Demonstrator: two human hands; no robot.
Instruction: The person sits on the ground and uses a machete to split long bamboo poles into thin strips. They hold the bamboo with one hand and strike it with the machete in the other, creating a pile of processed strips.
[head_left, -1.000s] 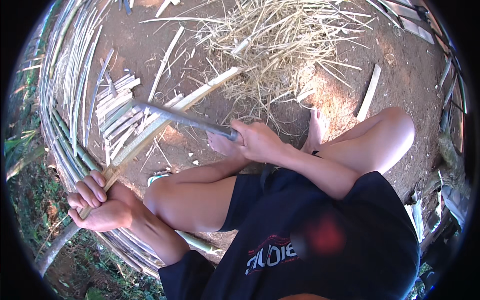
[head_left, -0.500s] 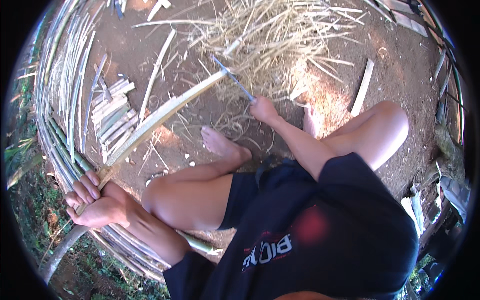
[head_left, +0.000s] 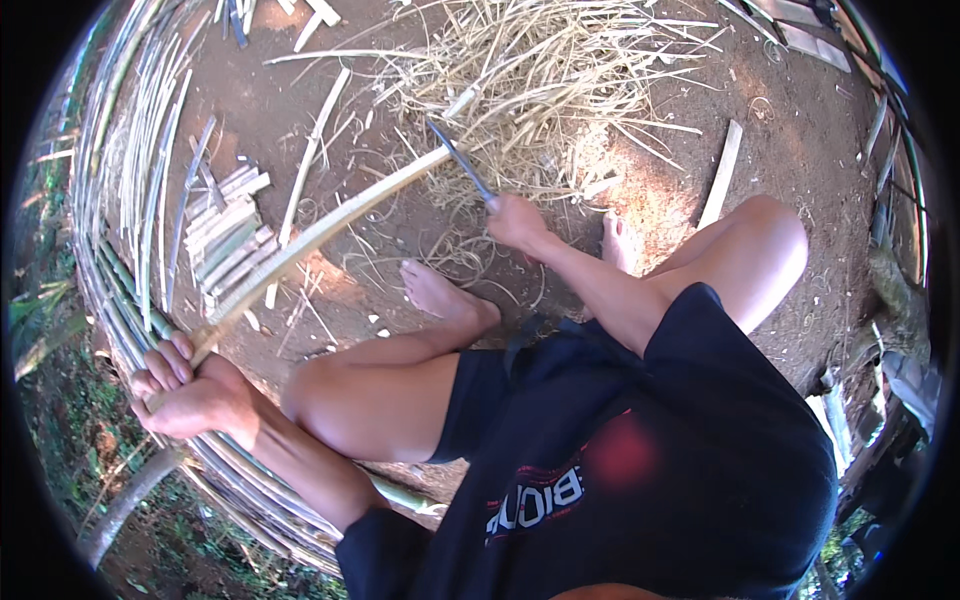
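Bare brown earth (head_left: 800, 130) strewn with pale shavings lies below. Nearest, the left hand (head_left: 190, 395) is clenched round a long pale bamboo strip (head_left: 320, 235) slanting up-right; farther off, the right hand (head_left: 515, 220) grips a dark-bladed knife (head_left: 460, 165) meeting its far end.

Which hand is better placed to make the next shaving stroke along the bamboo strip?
Right. The right hand already grips the knife, its blade resting against the bamboo strip near the far end. The left hand is clamped round the strip's near end, steadying it.
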